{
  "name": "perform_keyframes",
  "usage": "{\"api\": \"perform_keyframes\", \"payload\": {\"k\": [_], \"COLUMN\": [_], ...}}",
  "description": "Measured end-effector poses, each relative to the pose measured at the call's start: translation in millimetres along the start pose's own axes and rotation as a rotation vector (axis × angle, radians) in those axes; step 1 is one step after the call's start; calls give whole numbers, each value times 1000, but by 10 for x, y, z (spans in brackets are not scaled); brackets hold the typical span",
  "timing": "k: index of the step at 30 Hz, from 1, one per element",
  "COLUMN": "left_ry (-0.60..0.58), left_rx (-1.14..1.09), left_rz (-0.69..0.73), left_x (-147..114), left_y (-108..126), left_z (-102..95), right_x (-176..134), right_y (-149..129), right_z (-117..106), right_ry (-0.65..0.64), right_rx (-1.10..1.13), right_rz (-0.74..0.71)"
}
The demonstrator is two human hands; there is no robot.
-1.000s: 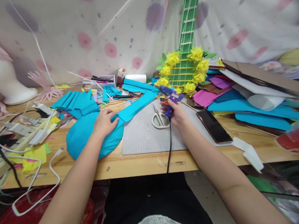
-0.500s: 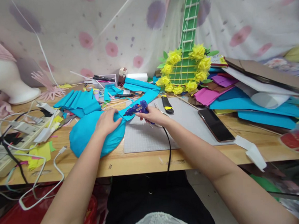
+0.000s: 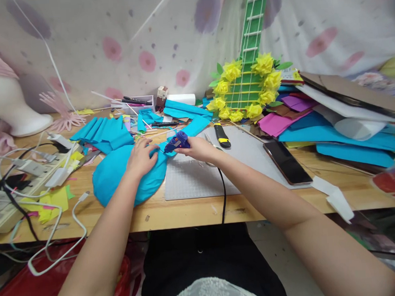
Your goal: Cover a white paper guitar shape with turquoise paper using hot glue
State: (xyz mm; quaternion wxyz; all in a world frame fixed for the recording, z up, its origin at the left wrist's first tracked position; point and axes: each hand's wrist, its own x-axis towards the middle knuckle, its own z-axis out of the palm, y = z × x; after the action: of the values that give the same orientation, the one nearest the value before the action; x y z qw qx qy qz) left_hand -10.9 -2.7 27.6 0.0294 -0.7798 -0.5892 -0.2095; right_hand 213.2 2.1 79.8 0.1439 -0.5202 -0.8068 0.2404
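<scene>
My right hand (image 3: 200,148) is closed round a blue hot glue gun (image 3: 178,142), its nozzle pointing left at the edge of a blue paper-covered shape (image 3: 110,178). From the gun's side a black cord runs down over the table edge. My left hand (image 3: 141,157) lies on top of the blue shape with thumb and fingers apart, close to the nozzle. A blue crepe paper strip (image 3: 196,125) stretches behind the glue gun. Whether the nozzle touches the paper, I cannot tell.
A grey cutting mat (image 3: 199,179) carries a black-and-yellow utility knife (image 3: 222,135) and a phone (image 3: 287,162). Behind stands a green guitar shape with yellow paper flowers (image 3: 231,72). A power strip (image 3: 29,185) with cables is left; stacked coloured paper (image 3: 344,132) lies right.
My right hand and the glue gun have shifted slightly left and up, along the shape's edge. My left hand stays on the blue shape, its fingers a little more spread.
</scene>
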Motion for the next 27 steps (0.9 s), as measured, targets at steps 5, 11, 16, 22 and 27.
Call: {"api": "perform_keyframes", "payload": {"k": [5, 11, 16, 22, 27], "left_ry": [-22, -15, -4, -4, 22], "left_rx": [25, 13, -17, -16, -53], "left_rz": [12, 0, -22, -13, -26], "left_x": [9, 8, 7, 6, 11], "left_y": [-11, -4, -23, -41, -35], "left_z": [6, 1, 22, 37, 20], "right_x": [15, 22, 46, 110, 163], "right_y": [4, -17, -65, -96, -99], "right_z": [-14, -26, -40, -31, -17], "right_ry": [-17, -25, -32, -19, -13], "right_rx": [-26, -37, -60, -87, -82], "right_rz": [-29, -28, -19, -12, -45]}}
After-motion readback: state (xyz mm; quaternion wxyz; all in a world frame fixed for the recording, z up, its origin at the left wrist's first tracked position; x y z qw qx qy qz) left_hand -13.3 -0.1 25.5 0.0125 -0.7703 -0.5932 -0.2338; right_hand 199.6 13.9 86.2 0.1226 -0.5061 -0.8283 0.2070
